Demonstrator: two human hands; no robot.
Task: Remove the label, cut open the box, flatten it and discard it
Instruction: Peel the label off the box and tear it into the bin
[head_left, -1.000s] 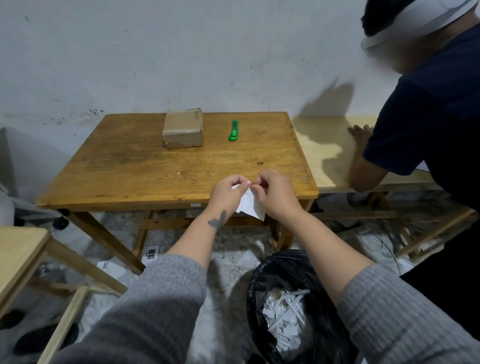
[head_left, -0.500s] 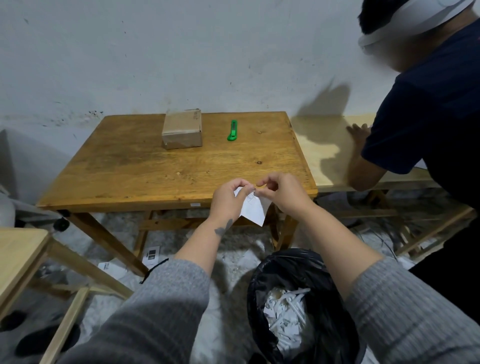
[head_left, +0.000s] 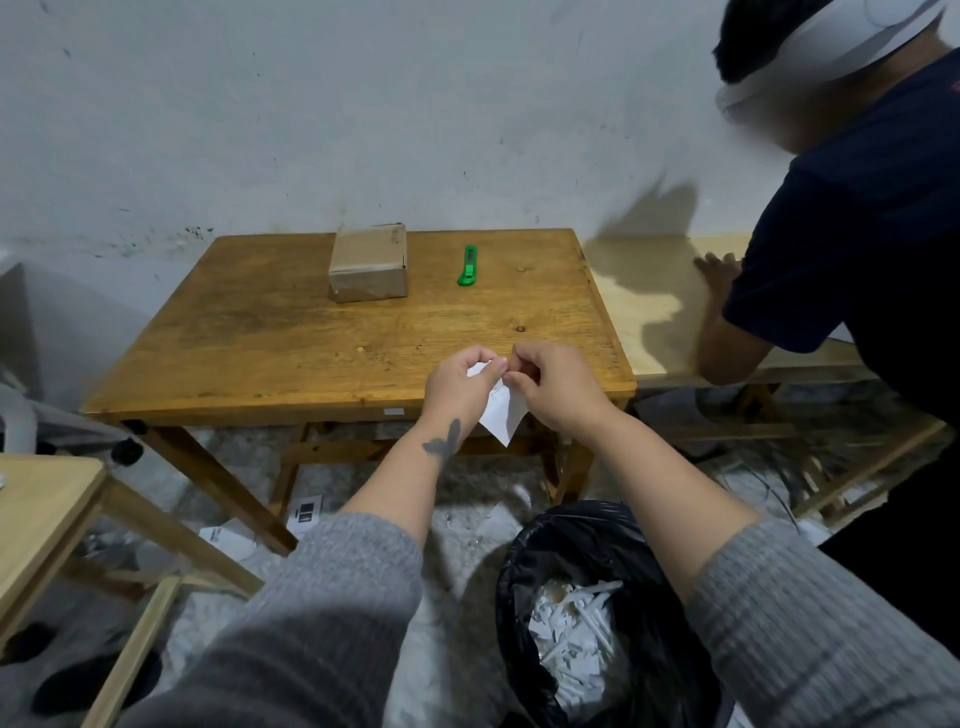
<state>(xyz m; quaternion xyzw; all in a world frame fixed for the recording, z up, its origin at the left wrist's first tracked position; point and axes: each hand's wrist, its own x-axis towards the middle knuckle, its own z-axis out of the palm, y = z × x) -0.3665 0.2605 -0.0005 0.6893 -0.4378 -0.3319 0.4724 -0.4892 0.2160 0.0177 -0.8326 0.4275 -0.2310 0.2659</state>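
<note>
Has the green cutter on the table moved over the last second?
No. The green cutter lies at the same spot on the wooden table, just right of the cardboard box, as before.

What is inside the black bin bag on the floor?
The black bin bag holds a heap of white paper scraps, some rolled. Whatever lies beneath that heap is covered and cannot be seen.

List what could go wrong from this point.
1. The label, pinched between the left hand and right hand, hangs short of the bin; dropped now, it may land on the floor.
2. The box is still sealed, and the green cutter lies across the table, a stretch to reach.
</note>
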